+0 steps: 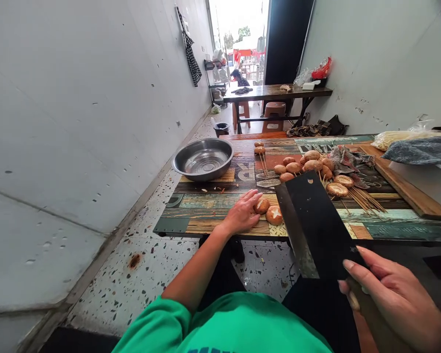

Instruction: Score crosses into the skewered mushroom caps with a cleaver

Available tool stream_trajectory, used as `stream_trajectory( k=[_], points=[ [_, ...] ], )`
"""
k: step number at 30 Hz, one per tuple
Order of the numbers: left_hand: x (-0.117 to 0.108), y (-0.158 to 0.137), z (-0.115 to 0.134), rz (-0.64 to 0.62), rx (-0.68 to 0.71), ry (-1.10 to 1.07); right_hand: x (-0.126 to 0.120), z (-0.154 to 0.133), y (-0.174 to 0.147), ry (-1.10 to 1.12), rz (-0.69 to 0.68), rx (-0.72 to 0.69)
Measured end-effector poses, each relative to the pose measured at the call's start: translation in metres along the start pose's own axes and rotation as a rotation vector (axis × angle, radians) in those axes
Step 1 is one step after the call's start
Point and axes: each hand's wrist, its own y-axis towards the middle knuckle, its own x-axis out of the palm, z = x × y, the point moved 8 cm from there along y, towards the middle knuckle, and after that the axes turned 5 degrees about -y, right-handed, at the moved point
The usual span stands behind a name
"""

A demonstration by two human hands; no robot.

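My left hand [243,214] rests on the table's near edge, fingers stretched out and thumb apart, beside a brown mushroom [260,206]. Its fingertips reach the mushroom's left side. Right against that one sits a second mushroom [274,215] with a pale cross cut in its cap. In my right hand [397,289] is a dark cleaver [312,225], gripped by its handle. The broad blade is raised at a slant in front of the table and hides part of it. Behind the blade lies a pile of mushrooms [312,165], some on wooden skewers [365,200].
A steel basin [204,159] stands at the table's left end. Two skewered mushrooms [259,150] lie beyond. At right are a rag [347,159], a wooden board [407,181] and a grey towel [422,151]. Farther back, a person [239,77] is near another table [268,91].
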Motion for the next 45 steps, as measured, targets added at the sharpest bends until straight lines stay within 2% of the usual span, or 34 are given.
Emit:
stream_trajectory(
  k=[3, 5, 10, 14, 17, 20, 23, 27, 32, 45],
  points=[
    [0.003, 0.01, 0.002, -0.061, -0.031, 0.004, 0.007, 0.01, -0.001, 0.055, -0.035, 0.026],
    [-0.004, 0.008, 0.001, -0.092, -0.051, 0.046, 0.009, 0.017, -0.003, 0.085, -0.041, 0.057],
    [-0.047, -0.027, -0.014, -0.132, -0.1, 0.114, 0.018, 0.026, -0.004, 0.174, -0.092, 0.094],
    [-0.087, -0.068, -0.043, -0.051, -0.235, 0.133, 0.025, 0.027, 0.001, 0.168, -0.124, 0.096],
    [-0.102, -0.087, -0.055, 0.063, -0.327, 0.163, 0.033, 0.021, 0.005, 0.118, -0.147, 0.059],
    [-0.1, -0.094, -0.052, 0.224, -0.407, 0.228, 0.046, 0.015, 0.008, 0.109, -0.224, 0.045],
    [-0.082, -0.089, -0.036, 0.319, -0.422, 0.255, 0.061, 0.011, 0.011, 0.175, -0.31, 0.085],
    [-0.059, -0.083, -0.021, 0.319, -0.343, 0.167, 0.074, 0.005, 0.02, 0.23, -0.343, 0.1],
    [-0.055, -0.093, -0.022, 0.302, -0.207, 0.059, 0.085, 0.009, 0.024, 0.258, -0.381, 0.139],
    [-0.054, -0.092, -0.023, 0.369, -0.251, -0.002, 0.091, 0.003, 0.027, 0.245, -0.418, 0.161]
  ],
)
